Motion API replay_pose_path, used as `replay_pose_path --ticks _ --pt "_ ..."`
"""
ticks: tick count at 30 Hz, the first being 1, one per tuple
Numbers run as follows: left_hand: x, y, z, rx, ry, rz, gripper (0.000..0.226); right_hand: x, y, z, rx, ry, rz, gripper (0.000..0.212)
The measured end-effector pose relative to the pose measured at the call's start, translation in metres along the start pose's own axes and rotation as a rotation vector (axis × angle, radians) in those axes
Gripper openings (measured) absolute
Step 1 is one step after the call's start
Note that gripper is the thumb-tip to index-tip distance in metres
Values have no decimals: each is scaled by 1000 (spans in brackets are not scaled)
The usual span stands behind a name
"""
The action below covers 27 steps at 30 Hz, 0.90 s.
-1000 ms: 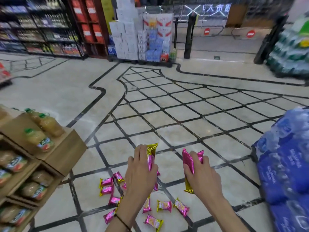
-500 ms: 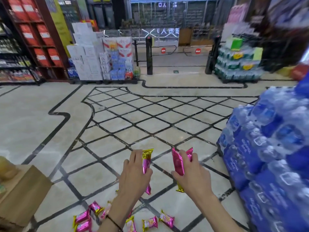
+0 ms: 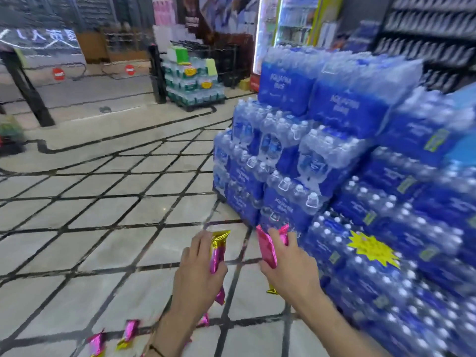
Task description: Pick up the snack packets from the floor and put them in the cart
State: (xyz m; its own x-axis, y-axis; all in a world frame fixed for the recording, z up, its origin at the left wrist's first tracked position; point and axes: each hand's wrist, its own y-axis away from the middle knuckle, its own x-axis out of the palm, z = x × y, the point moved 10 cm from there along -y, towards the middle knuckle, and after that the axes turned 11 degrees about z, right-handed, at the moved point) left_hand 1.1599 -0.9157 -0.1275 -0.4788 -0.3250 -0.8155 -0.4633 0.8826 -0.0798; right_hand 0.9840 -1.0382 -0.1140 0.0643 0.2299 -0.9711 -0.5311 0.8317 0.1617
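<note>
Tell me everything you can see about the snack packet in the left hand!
The snack packet is a long, slim, shiny foil wrapper, mostly pink with a crinkled gold end on top. It stands nearly upright, its gold end sticking up above the fingers and its pink lower tip poking out below the palm. The left hand grips it around the middle, holding it off the tiled floor. Any printing on it is too blurred to read.
</note>
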Motion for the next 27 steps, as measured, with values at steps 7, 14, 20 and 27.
replay_pose_path --ticks 7,14,20,27 --pt "95 2 -146 338 42 231 62 -28 108 -161 406 -47 -116 71" --pt "192 73 -316 613 80 426 65 -45 276 -312 764 -108 -232 71" --pt "284 202 -470 875 133 555 65 -35 465 -439 1075 -127 -226 73" --pt "375 379 -615 1030 159 729 55 -21 656 -550 1266 -121 -282 66"
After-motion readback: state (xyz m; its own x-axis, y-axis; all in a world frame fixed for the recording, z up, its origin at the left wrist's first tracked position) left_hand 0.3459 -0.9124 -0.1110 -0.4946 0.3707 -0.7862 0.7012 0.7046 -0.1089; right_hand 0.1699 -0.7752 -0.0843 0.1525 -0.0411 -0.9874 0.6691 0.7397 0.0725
